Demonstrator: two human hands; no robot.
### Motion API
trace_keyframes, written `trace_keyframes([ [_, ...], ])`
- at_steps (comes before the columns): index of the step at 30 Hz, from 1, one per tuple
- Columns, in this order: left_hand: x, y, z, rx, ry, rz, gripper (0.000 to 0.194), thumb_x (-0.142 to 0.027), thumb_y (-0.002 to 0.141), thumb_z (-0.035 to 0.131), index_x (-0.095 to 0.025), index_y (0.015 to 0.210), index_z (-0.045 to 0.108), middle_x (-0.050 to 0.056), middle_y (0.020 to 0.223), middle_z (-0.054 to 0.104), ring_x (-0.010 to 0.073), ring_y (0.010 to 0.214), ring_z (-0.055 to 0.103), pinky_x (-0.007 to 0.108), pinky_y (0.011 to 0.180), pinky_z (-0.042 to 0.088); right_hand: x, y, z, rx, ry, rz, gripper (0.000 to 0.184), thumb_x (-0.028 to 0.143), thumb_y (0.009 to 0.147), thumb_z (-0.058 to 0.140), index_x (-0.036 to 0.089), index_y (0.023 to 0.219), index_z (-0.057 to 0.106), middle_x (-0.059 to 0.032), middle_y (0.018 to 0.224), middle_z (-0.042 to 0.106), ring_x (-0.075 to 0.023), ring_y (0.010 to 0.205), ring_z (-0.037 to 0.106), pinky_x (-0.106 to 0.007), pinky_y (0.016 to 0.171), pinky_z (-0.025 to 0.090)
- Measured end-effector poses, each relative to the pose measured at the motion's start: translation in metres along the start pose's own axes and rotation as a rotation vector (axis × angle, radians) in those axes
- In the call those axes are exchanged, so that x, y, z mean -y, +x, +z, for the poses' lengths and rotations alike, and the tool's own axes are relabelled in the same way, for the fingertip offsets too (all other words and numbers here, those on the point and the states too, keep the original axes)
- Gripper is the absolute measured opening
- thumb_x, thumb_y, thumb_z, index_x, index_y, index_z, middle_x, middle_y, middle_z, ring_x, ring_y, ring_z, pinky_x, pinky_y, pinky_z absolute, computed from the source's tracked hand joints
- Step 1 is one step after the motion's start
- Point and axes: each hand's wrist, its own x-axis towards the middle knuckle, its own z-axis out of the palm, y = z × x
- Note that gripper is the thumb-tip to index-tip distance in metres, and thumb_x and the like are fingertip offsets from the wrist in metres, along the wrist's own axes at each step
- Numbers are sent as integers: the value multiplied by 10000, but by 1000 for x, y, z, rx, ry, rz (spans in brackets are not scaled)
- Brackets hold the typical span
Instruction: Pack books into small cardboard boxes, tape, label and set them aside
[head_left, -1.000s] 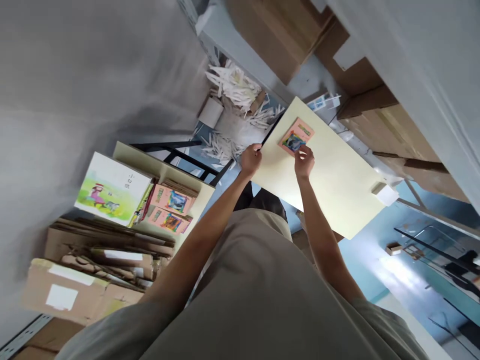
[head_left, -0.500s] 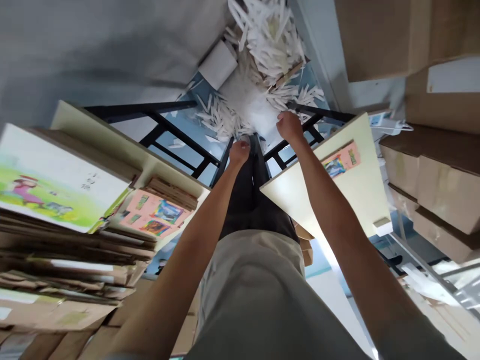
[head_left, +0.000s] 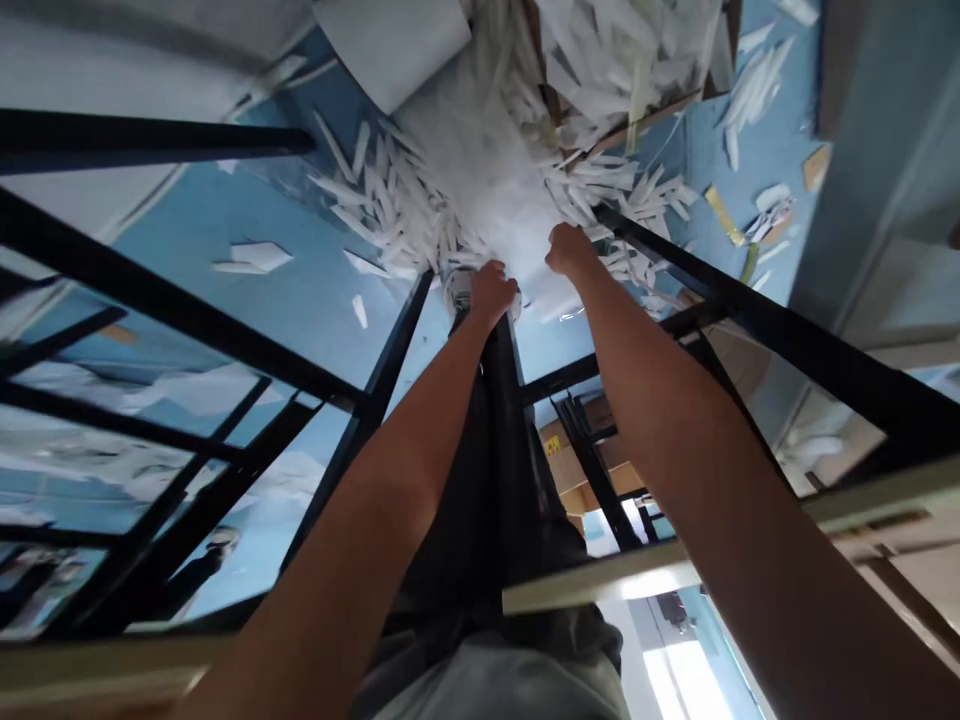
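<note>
Head view, dial: centred on the middle of the picture, twelve at its top edge.
Yellow label: a small yellow label sits on a brown carton between four and five o'clock; its dark marks are too small to read.
Left hand: the left hand is just off centre at twelve, fingers curled, over a pale shoe that it partly hides; I cannot tell whether it grips anything.
Right hand: the right hand is between one and two, well apart from the left, folded into a loose fist; its fingertips are turned away, so its grip cannot be told.
White sheeting: the white sheeting lies on the blue floor at twelve, just beyond both hands; contact is unclear, its outline hazy.
Paper strips: white strips heap at eleven, against the sheeting; more fill an open box at one, cut off by the top edge.
Black frames: a left frame spans eight to ten, a right frame two to four, both cropped.
Board edge: a pale board at five runs behind the right forearm.
Blurred: a dark shape between seven and eight is hard to identify.
</note>
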Motion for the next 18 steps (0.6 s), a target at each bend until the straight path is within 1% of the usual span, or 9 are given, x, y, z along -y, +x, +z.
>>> trace_keyframes([
  [1, 3, 15, 7, -14, 17, -43, 431, -129, 940, 750, -139, 1368, 802, 217, 1332, 844, 411, 1385, 771, 546, 1297, 552, -4, 14, 8, -5, 9, -44, 390, 342, 993, 845, 82, 1284, 853, -225, 1218, 807, -547, 1485, 730, -836, 1306, 508],
  [3, 11, 45, 20, -53, 13, -88, 500, -142, 931, 778, -137, 1431, 773, 226, 1446, 798, 431, 1499, 699, 546, 1364, 495, -12, 40, 26, -31, 37, -173, 422, 356, 1006, 838, 115, 1352, 821, -218, 1293, 796, -528, 1527, 693, -826, 1326, 490],
  [5, 23, 74, 31, -92, -57, -67, 550, -172, 910, 827, -171, 1456, 761, 210, 1500, 764, 455, 1594, 612, 557, 1421, 438, -19, 63, 42, -50, 34, -253, 484, 424, 1073, 761, 110, 1442, 771, -241, 1407, 760, -526, 1570, 660, -799, 1325, 502],
  [7, 36, 100, 42, -110, -127, -56, 586, -225, 899, 873, -203, 1471, 749, 198, 1543, 731, 482, 1655, 542, 578, 1449, 409, -23, 85, 56, -43, -19, -231, 562, 480, 1120, 689, 107, 1540, 717, -275, 1560, 686, -542, 1604, 633, -766, 1304, 537],
  [10, 55, 128, 57, -93, -163, -55, 637, -285, 906, 897, -194, 1511, 718, 217, 1615, 664, 512, 1695, 485, 599, 1462, 391, -29, 113, 67, -3, -137, -147, 679, 476, 1098, 729, 144, 1681, 627, -290, 1815, 500, -559, 1599, 627, -742, 1275, 575],
  [12, 63, 141, 67, -87, -177, -51, 674, -312, 911, 912, -204, 1541, 695, 219, 1630, 638, 517, 1699, 477, 607, 1455, 397, -35, 127, 71, 2, -166, -158, 732, 428, 1094, 743, 160, 1752, 566, -280, 1912, 393, -542, 1558, 655, -732, 1275, 581],
  [13, 67, 146, 71, -90, -191, -47, 695, -332, 913, 924, -216, 1555, 684, 217, 1624, 634, 519, 1698, 476, 613, 1446, 405, -39, 133, 73, -4, -164, -186, 739, 414, 1108, 728, 160, 1776, 542, -278, 1926, 378, -527, 1537, 669, -724, 1280, 580],
  [16, 74, 161, 81, -97, -214, -32, 730, -409, 913, 960, -225, 1556, 667, 220, 1573, 643, 534, 1687, 485, 623, 1420, 429, -50, 143, 79, -24, -141, -303, 735, 476, 1150, 690, 169, 1797, 521, -270, 1875, 466, -489, 1507, 688, -677, 1305, 573],
  [18, 78, 169, 85, -89, -190, -30, 647, -420, 925, 958, -199, 1476, 702, 229, 1507, 667, 536, 1655, 513, 620, 1417, 426, -54, 143, 84, -46, -120, -367, 748, 559, 1164, 675, 177, 1790, 526, -260, 1801, 549, -475, 1508, 689, -639, 1325, 561],
])
